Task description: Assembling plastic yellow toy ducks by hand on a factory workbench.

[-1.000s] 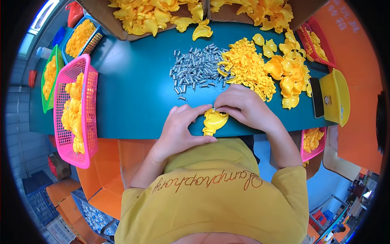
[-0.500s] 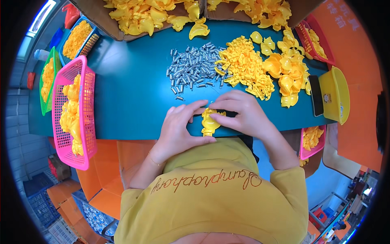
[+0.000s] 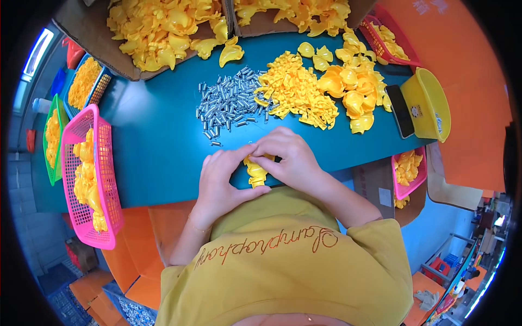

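At the near edge of the table, both hands are closed on a yellow plastic figure-like part (image 3: 256, 175). My left hand (image 3: 222, 176) grips it from the left, its thumb stretched along the lower end and its fingers curled at the top. My right hand (image 3: 289, 157) pinches the upper end between thumb and forefinger. Fingers cover much of the part's top. Beyond the hands lies a heap of small silver metal pieces, like springs (image 3: 231, 103), beside a heap of small yellow plastic pieces (image 3: 302, 92). Larger curved yellow shells (image 3: 359, 89) lie to the right.
Cardboard boxes (image 3: 130, 68) of yellow shells stand at the back. A pink basket (image 3: 103, 163) with yellow figures sits left, near green (image 3: 56, 144) and blue baskets (image 3: 100, 89). At right are a phone (image 3: 399, 111), a yellow bin (image 3: 429, 106) and pink baskets (image 3: 408, 171).
The view has shifted, so the table's things appear further left. My hands have drawn closer together at the part's upper end, covering more of it; both still hold it.
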`<state>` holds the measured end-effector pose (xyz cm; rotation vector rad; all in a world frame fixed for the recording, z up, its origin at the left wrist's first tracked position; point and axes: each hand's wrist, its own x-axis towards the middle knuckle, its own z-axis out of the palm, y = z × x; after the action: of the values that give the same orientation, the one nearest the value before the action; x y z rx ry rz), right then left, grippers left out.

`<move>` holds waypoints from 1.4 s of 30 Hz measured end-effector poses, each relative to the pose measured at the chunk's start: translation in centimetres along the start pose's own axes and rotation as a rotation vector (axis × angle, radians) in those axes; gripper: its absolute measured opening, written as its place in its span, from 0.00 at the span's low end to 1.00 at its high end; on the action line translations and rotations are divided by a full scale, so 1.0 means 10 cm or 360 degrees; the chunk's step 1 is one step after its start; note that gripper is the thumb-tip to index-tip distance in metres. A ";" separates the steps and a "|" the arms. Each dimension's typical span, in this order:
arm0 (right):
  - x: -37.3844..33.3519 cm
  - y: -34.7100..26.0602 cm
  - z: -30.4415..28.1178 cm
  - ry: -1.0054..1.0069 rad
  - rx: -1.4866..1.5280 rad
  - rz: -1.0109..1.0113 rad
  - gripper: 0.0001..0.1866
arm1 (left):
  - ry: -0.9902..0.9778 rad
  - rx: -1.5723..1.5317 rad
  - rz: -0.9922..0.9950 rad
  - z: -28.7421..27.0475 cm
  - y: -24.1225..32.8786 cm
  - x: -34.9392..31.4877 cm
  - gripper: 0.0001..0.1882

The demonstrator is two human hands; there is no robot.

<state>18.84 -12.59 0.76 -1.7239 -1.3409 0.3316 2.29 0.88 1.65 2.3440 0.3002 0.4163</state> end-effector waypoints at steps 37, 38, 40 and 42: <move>-0.43 0.00 -0.47 0.0075 -0.0154 0.0362 0.20 | 0.0141 0.0135 -0.0072 0.08 0.05 -0.03 0.48; -0.45 0.01 -0.47 0.0072 -0.0155 0.0362 0.20 | 0.0160 0.0132 -0.0054 0.08 0.04 -0.02 0.48; -0.45 -0.03 -0.48 -0.0116 0.0155 0.0680 0.18 | 0.0172 0.0119 -0.0069 0.08 0.05 -0.03 0.48; -0.42 -0.10 -0.41 -0.0107 0.0581 0.0827 0.16 | 0.0184 0.0104 -0.0081 0.07 0.06 -0.03 0.49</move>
<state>19.45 -18.24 2.54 -1.7303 -0.7921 0.8764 2.29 -0.10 1.51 2.3745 0.4333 0.5253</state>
